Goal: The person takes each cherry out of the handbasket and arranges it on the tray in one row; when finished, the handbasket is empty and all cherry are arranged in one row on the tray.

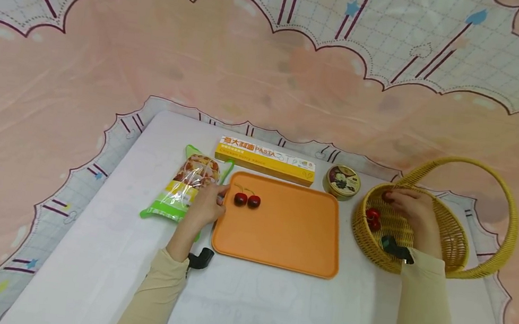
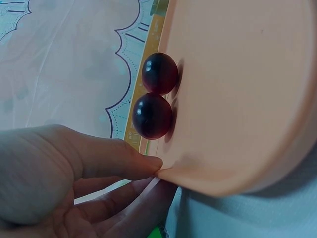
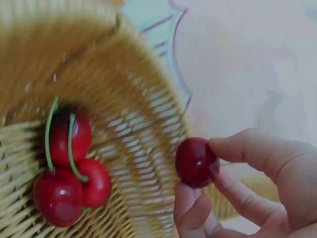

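My left hand (image 1: 207, 204) pinches the left rim of the orange tray (image 1: 285, 229), thumb on top and fingers beneath, as the left wrist view shows. Just inside that rim, two dark red cherries (image 2: 152, 116) with stems lie side by side on the tray. On the right, my right hand (image 1: 412, 207) is over the wicker basket (image 1: 376, 253). Between its thumb and fingers it holds a single dark red cherry (image 3: 197, 162), near the basket's wall. Several more red cherries (image 3: 58, 197) with green stems lie together in the basket.
A green and yellow food bag (image 1: 182, 188) lies left of the tray, partly behind my left hand. A yellow pasta box (image 1: 264, 161) runs along the tray's far edge. Beside it stands a round tin (image 1: 342, 181). The basket's tall handle (image 1: 512, 212) arches up on the right.
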Demonstrator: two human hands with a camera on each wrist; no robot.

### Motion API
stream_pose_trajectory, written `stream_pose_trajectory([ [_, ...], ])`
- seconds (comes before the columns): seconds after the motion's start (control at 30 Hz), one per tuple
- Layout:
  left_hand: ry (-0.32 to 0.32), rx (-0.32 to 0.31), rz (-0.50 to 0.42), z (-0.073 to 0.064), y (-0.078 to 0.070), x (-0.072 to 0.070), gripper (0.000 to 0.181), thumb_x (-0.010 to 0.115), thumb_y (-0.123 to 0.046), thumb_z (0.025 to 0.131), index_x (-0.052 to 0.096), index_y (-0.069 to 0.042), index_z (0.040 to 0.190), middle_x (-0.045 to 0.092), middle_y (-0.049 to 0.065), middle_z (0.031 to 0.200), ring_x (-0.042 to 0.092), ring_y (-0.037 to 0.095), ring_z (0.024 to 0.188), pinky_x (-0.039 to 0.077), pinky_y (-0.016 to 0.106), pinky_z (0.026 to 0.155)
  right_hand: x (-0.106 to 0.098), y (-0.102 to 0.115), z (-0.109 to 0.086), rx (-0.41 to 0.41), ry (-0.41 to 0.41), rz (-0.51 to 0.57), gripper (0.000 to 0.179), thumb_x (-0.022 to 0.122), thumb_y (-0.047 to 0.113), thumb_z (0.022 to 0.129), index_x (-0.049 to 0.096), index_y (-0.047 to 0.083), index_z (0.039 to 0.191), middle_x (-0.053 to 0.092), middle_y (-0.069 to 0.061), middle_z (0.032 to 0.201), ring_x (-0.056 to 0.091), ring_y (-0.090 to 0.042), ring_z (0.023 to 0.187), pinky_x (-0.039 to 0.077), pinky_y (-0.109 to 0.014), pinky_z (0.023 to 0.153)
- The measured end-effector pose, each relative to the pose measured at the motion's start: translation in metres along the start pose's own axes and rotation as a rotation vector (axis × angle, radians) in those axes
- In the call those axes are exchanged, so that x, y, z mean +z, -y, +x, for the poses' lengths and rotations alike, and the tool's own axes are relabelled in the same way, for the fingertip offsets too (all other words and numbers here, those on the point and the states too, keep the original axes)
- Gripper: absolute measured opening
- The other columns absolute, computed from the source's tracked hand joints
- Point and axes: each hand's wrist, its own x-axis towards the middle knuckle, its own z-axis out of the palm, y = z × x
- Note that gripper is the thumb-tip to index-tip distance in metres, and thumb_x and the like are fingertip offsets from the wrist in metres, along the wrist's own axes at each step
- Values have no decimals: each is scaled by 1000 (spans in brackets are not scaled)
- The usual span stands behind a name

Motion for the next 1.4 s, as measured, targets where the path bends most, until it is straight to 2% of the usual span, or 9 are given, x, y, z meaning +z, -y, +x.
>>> stream_pose_trajectory([
  [0.1, -6, 13, 9, 0, 1, -1, 58, 64, 9, 78, 56, 6, 135, 59, 19, 104, 55, 23, 79, 44, 31, 65, 12, 7, -8, -54, -13, 47, 23, 69, 4, 90, 75, 22, 76, 70, 11, 75, 65, 0, 70, 52, -16, 63],
  [0.23, -19, 30, 10, 0, 3, -3, 58, 63, 9, 77, 56, 7, 134, 60, 18, 99, 55, 23, 77, 43, 30, 63, 44, 18, -16, -152, -2, -46, 5, 72, 11, 88, 73, 15, 92, 69, 11, 80, 64, -1, 73, 52, -17, 67],
  [0.47, -12, 17, 0, -1, 3, -3, 58, 63, 10, 77, 56, 7, 134, 60, 18, 99, 54, 22, 75, 43, 28, 61, 121, 13, -10, -211, 106, -173, 38, 72, 12, 89, 62, -11, 117, 69, 4, 86, 70, -10, 76, 57, -26, 72],
  [0.63, -4, 3, -2, -2, 2, -2, 57, 64, 9, 78, 56, 6, 135, 59, 18, 101, 54, 22, 76, 43, 29, 61, 174, -3, -13, -215, 172, -266, 34, 73, 7, 87, 66, -11, 115, 68, -20, 103, 70, -23, 82, 58, -34, 75],
  [0.77, -2, 0, -4, -3, 1, -1, 57, 64, 9, 78, 56, 6, 135, 59, 18, 103, 54, 22, 77, 43, 29, 62, 204, -18, -15, -209, 206, -295, 29, 74, 4, 85, 69, -9, 110, 71, -19, 99, 66, -16, 75, 55, -28, 70],
  [0.9, -2, 11, -2, -2, 1, -1, 58, 64, 9, 78, 56, 6, 135, 59, 19, 103, 54, 22, 77, 43, 29, 63, 223, -34, -15, -208, 227, -295, 27, 75, 3, 84, 70, -10, 107, 72, -16, 94, 62, -9, 72, 50, -21, 66],
  [1.1, -2, 8, 0, -2, 0, -1, 58, 65, 8, 78, 56, 5, 135, 59, 19, 104, 54, 22, 78, 43, 29, 62, 240, -46, -17, -198, 235, -326, 26, 77, 6, 83, 71, -8, 104, 71, -16, 92, 61, -13, 69, 50, -21, 63],
  [1.23, -2, 4, 2, -2, -1, 0, 58, 65, 8, 79, 56, 5, 135, 59, 19, 106, 54, 22, 78, 43, 29, 62, 246, -50, -18, -222, 240, -328, 21, 78, 6, 81, 72, -5, 98, 71, -12, 85, 61, -16, 67, 51, -22, 62],
  [1.4, -1, 2, 0, -2, -1, 0, 58, 65, 8, 78, 56, 5, 135, 59, 19, 106, 54, 23, 79, 44, 29, 63, 245, -48, -20, -194, 241, -309, 25, 76, 9, 84, 71, -7, 102, 71, -16, 90, 64, -19, 72, 55, -27, 67],
])
